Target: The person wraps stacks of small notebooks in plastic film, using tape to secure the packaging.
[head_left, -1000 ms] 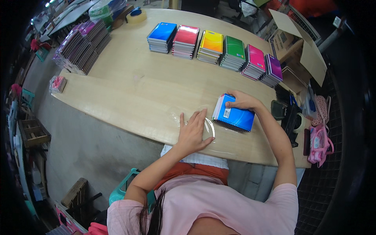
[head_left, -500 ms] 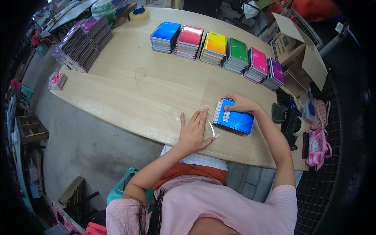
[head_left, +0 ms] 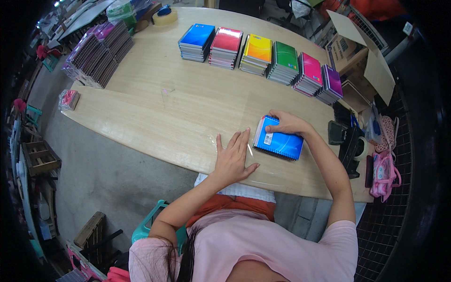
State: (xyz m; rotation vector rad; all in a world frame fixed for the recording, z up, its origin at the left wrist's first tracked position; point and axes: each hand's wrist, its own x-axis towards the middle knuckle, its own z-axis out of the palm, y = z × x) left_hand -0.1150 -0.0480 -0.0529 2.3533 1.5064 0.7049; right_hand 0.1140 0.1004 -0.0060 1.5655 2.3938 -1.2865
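Note:
My right hand [head_left: 287, 123] grips the far edge of a small stack of spiral notebooks [head_left: 287, 146], thumb on top of the blue cover beside a white barcode label. The stack rests on the table near its front edge, black coil towards me. Left of it my left hand [head_left: 231, 157] lies flat with fingers spread, pressing on a clear plastic sheet or bag [head_left: 250, 150]. The plastic's outline is hard to make out. Farther back stands a curved row of notebook piles: blue [head_left: 197, 35], red [head_left: 227, 40], yellow [head_left: 257, 48], green [head_left: 285, 56], pink [head_left: 311, 68] and purple [head_left: 334, 81].
Many purple spiral notebooks [head_left: 97, 55] are piled at the table's far left, near a tape roll [head_left: 165, 17] and a small wrapped pink pack [head_left: 69, 99]. On the right are an open cardboard box [head_left: 345, 51], a black tape dispenser [head_left: 348, 157] and a pink pouch [head_left: 385, 176].
Both hands keep nearly the same places. The bright curved fold of plastic beside my left hand now shows as a shorter streak. The notebook stack has barely shifted.

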